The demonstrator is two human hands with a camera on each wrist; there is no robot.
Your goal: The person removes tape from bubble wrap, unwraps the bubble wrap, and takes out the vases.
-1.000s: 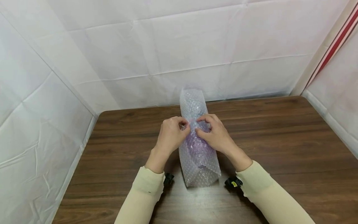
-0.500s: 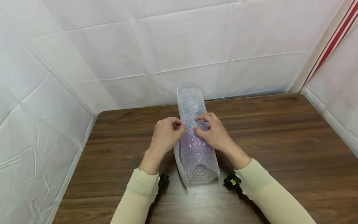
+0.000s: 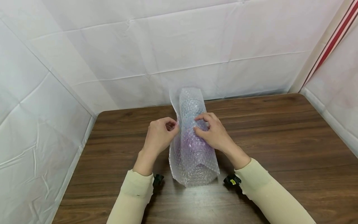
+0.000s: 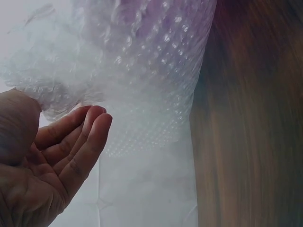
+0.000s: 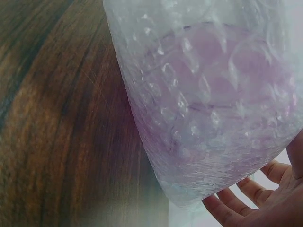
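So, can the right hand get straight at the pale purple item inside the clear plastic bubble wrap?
Probably not directly: the right hand touches only the clear plastic bubble wrap, which covers the pale purple item. The left hand holds a loose flap aside, but wrap remains underneath.

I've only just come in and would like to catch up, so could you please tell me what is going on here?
Someone is handling a bubble-wrapped bundle on a brown table. The left hand pinches a loose flap of the wrap, which stands out from the bundle's left side, while the right hand rests on the bundle. Something purple shows through the wrap, but what it is cannot be made out.
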